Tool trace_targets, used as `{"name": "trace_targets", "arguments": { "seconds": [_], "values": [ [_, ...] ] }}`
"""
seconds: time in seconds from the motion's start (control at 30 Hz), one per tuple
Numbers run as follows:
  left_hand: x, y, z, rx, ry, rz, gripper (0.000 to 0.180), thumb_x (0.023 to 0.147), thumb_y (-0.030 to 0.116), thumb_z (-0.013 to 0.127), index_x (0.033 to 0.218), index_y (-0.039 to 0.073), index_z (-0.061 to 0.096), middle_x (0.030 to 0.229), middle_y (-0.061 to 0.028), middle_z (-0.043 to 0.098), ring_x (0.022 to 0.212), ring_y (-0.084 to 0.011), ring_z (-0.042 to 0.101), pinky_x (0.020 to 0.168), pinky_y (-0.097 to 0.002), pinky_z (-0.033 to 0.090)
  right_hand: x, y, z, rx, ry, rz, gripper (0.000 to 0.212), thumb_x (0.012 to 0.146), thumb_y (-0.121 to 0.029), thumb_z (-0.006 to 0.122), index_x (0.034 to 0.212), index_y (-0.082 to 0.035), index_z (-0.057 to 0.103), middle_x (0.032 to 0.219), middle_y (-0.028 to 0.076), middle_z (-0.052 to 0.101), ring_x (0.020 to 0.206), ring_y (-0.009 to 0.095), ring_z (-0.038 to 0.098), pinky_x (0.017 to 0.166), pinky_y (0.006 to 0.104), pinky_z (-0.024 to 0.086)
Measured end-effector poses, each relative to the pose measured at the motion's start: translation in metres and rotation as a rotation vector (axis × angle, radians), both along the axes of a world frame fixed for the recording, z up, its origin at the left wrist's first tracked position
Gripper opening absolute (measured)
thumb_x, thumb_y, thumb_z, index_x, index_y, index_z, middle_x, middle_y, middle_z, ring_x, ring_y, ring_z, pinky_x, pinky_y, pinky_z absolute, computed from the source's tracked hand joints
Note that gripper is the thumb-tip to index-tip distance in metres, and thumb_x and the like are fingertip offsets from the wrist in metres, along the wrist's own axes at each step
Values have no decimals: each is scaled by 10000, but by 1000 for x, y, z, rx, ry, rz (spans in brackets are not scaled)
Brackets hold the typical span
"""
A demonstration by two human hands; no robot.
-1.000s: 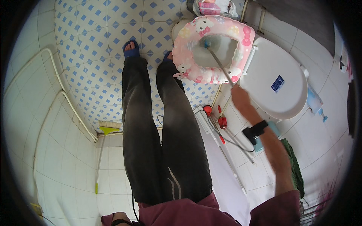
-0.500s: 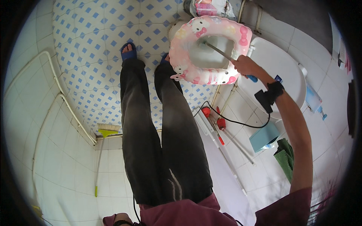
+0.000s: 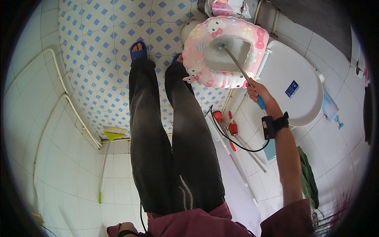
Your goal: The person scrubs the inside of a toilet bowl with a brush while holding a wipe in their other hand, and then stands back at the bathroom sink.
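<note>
My right hand (image 3: 258, 94) is closed round the blue grip of a toilet brush (image 3: 239, 65) with a long grey handle. The brush head reaches down into the toilet bowl (image 3: 227, 59). There the bristles look bluish and blurred, low in the bowl's far left part. A pink-and-white patterned seat cover (image 3: 193, 49) rings the opening. Behind it the white lid (image 3: 302, 75) stands raised, with a blue label. A black device is strapped to my right wrist, and a cable runs from it. Of my left arm only a bit of skin and a dark strap show at the lower edge; the hand is out of sight.
A broom (image 3: 114, 133) with a lime-green head leans at the left wall near white pipes (image 3: 59, 75). Red-headed tools (image 3: 233, 128) and poles stand right of my legs. Green cloth (image 3: 310, 181) hangs at the right. A bin with a bag (image 3: 229, 8) is beyond the toilet.
My right hand has moved down and slightly right, tilting the brush handle steeper. The brush head has shifted slightly right with the view. More of the lid and its label now shows.
</note>
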State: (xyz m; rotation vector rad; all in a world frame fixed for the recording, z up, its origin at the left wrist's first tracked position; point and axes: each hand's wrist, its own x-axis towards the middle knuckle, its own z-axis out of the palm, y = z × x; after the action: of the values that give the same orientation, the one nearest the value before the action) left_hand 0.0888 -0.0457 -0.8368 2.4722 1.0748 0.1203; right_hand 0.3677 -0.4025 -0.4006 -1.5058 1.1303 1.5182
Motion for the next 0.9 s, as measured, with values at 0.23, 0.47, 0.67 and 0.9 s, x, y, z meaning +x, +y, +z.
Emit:
{"name": "trace_targets", "arguments": {
  "seconds": [0.23, 0.47, 0.67, 0.9],
  "values": [
    [-1, -4, -10, 19, -1, -28, 99, 749, 67, 569, 846, 73, 556, 826, -89, 551, 738, -245, 535, 610, -336, 474, -60, -12, 3, 553, 165, -1129, 258, 941, -246, 309, 854, -23, 404, 559, -20, 344, 395, 77, 325, 377, 218, 298],
    [14, -12, -14, 41, -10, -64, 105, 753, 80, 559, 857, 74, 549, 831, -95, 549, 742, -254, 535, 616, -346, 469, -72, 23, -10, 480, 146, -1061, 289, 934, -257, 323, 919, -3, 461, 577, -22, 368, 443, 75, 348, 421, 212, 322],
    [-2, 2, -21, 79, 9, -64, 111, 757, 90, 551, 866, 74, 544, 834, -100, 548, 746, -262, 534, 620, -354, 465, -66, 37, -4, -386, -385, 1545, 297, 841, -280, 480, 977, -17, 463, 770, 84, 578, 699, 180, 601, 574, 278, 463],
    [-5, -3, -31, 81, 7, -68, 119, 761, 102, 541, 877, 75, 538, 839, -107, 547, 750, -271, 534, 626, -364, 460, -46, 37, 33, -573, -370, 1766, 291, 887, -261, 368, 898, -12, 518, 855, 182, 603, 808, 343, 595, 727, 436, 460]
  ]
}}
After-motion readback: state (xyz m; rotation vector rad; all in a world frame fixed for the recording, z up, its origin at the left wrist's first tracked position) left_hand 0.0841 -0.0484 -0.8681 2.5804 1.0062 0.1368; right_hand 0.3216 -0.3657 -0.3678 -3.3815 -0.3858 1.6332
